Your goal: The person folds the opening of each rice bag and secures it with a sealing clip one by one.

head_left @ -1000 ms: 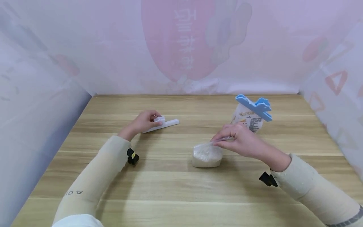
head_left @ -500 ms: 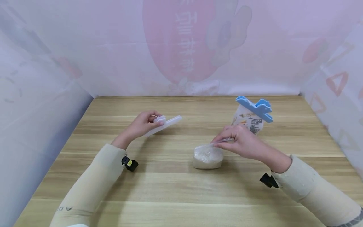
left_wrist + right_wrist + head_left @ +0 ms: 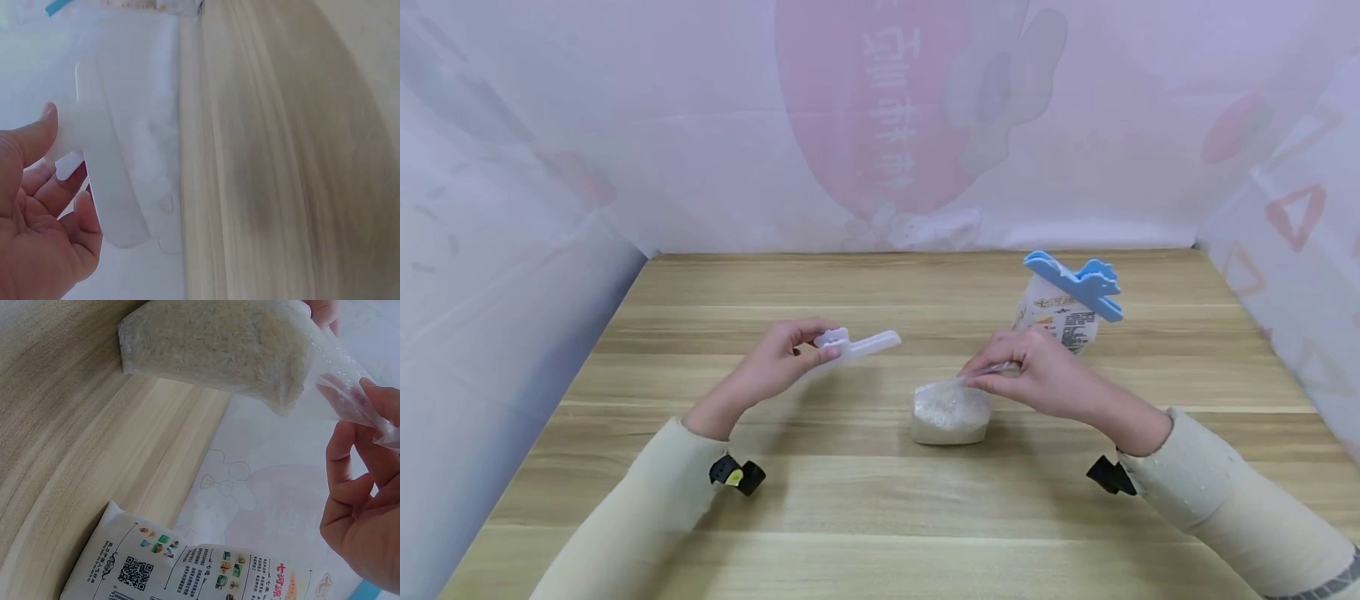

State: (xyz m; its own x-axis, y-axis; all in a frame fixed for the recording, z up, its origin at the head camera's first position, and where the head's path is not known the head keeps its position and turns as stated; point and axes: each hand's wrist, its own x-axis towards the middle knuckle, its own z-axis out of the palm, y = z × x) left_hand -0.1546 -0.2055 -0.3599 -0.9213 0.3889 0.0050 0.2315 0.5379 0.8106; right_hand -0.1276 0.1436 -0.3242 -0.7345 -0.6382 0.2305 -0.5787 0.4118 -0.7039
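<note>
My left hand pinches the handle tabs of a white bag clip and holds it above the table. In the left wrist view the clip's long bar extends past the thumb and fingers. A clear plastic bag of rice rests on the table right of the clip, apart from it. My right hand pinches the bag's gathered top. The right wrist view shows rice grains filling the lower bag and the twisted clear neck between thumb and fingers.
Behind my right hand stands a printed white packet, its top held in a blue clip. The wooden table meets printed white sheeting at the back and sides.
My left hand has lifted the white bag clip off the table and brought it to the right and nearer to me. The right hand and rice bag have stayed almost still.
</note>
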